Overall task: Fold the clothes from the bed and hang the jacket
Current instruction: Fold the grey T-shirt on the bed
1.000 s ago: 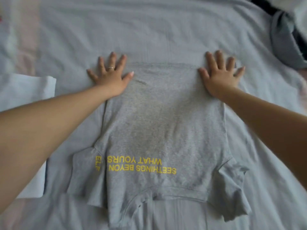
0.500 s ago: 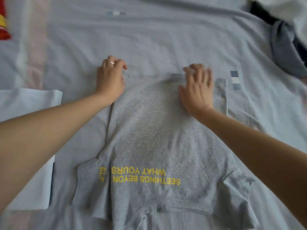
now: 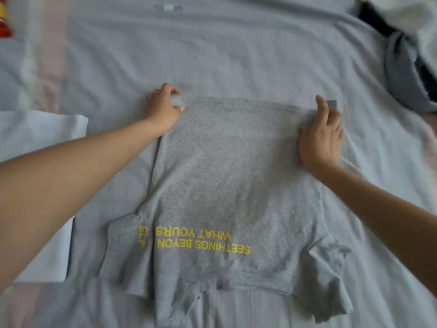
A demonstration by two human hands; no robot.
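Observation:
A grey T-shirt (image 3: 227,176) with yellow lettering lies flat on the bed, its collar toward me and its hem at the far side. My left hand (image 3: 163,106) pinches the far left corner of the hem, fingers curled over the cloth. My right hand (image 3: 320,136) grips the far right corner of the hem, with a bit of grey cloth showing between its fingers. Both short sleeves spread out at the near corners.
The bed is covered by a pale blue-grey sheet (image 3: 236,55). A folded white garment (image 3: 35,138) lies at the left under my forearm. A heap of dark and grey clothes (image 3: 409,67) sits at the far right. Something red (image 3: 4,22) shows at the far left edge.
Both hands went from lying flat on the shirt to taking hold of its far corners. My right hand moved out from the middle of the hem to the right corner.

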